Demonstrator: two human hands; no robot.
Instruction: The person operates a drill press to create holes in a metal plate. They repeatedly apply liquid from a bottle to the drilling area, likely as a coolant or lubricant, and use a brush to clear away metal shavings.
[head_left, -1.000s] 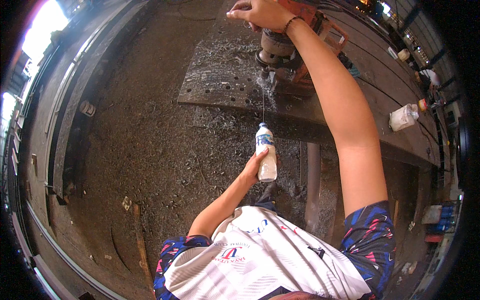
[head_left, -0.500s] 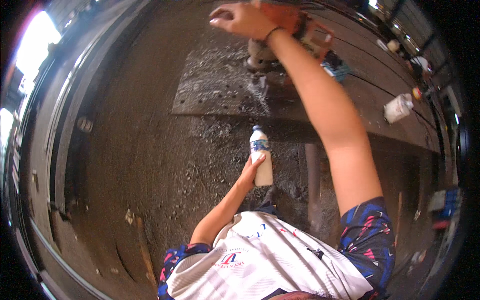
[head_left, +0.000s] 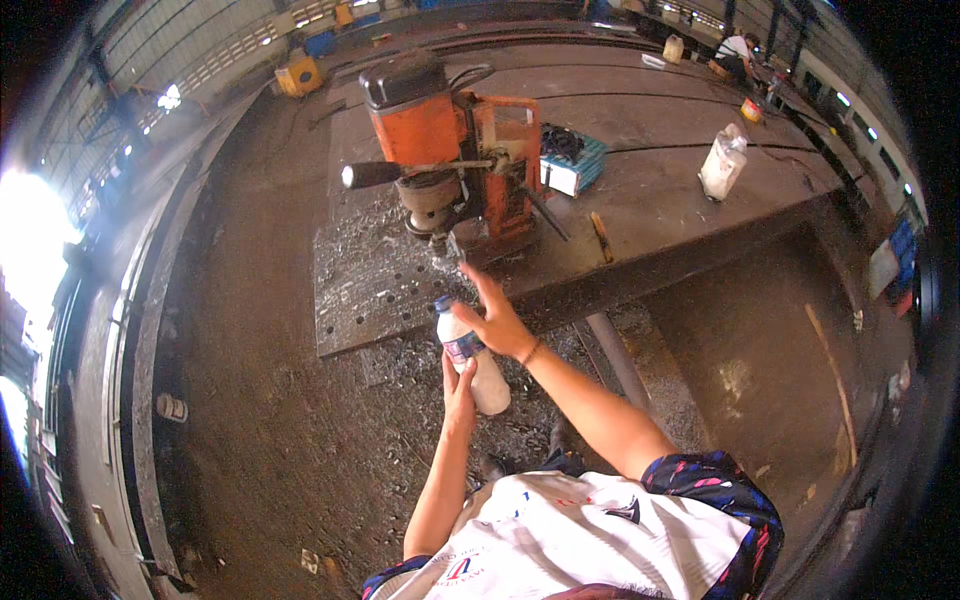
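Note:
My left hand (head_left: 460, 392) is closed around a plastic bottle (head_left: 488, 385) with milky white liquid, a blue cap and a printed label. The bottle is tilted slightly, cap end toward the drill. Beside its neck is my right hand (head_left: 498, 322), fingers stretched out and apart; whether it touches the bottle I cannot tell. Beyond both hands stands an orange magnetic drill (head_left: 415, 135) with a black top and a lever handle. Its bit end sits over a steel plate (head_left: 345, 315) with several drilled holes and scattered metal shavings.
A blue-green box (head_left: 575, 165) with black cable on it lies right of the drill. Farther right on the steel table (head_left: 660, 225) stands a white plastic jug (head_left: 722, 165). A stick-like tool (head_left: 601, 238) rests near the table edge. Another person (head_left: 737, 55) is at the far right.
My right hand has come down from the drill to beside the bottle's neck. The view has tilted up, showing the whole drill. The bottle stays in my left hand.

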